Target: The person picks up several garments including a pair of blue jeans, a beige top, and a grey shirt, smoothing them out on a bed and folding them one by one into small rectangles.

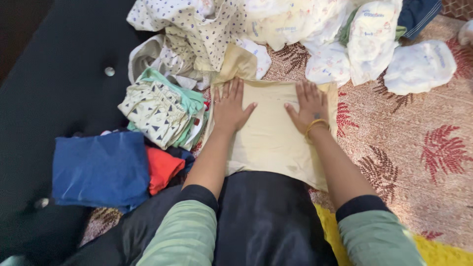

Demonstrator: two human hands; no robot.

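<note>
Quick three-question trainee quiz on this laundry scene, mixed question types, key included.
1. True or false: both hands lie flat on the pale yellow cloth.
2. Which wrist wears the yellow bangle?
3. The folded blue garment lies: A) left of the orange garment, B) on the diapers.

Key: 1 true: left hand and right hand press it, palms down. 2 right. 3 A.

Both hands, left hand [230, 107] and right hand [310, 104], lie flat on the cloth [271, 138]; folded stack [160, 113] left; unfolded heap [276, 29], apparently clothing, behind.
</note>
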